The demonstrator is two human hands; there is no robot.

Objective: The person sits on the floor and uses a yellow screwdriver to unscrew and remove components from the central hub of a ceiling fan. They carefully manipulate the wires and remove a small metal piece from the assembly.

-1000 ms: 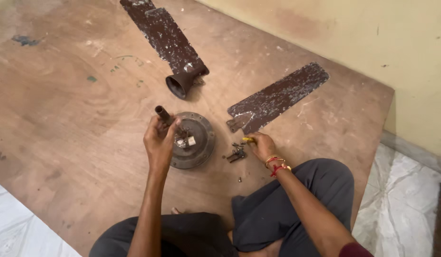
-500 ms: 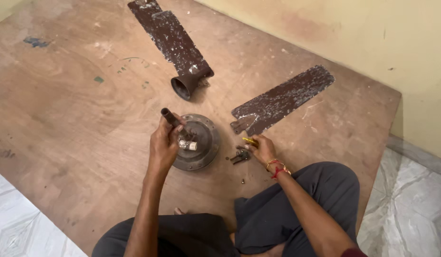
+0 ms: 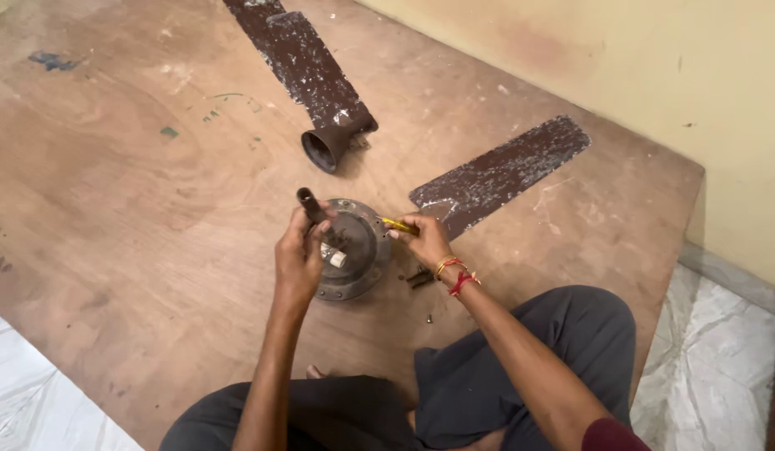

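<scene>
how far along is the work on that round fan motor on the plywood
Done: two brown flaking fan blades lie detached on the plywood board, loose dark screws beside the round grey metal motor housing. In hand: left hand grips the motor's dark shaft, right hand holds a yellow-handled tool at its rim. Left: the housing looks closed.

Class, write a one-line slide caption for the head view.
Seated person's left hand grips a fan motor's shaft; right hand holds a yellow-handled tool at its rim.
</scene>
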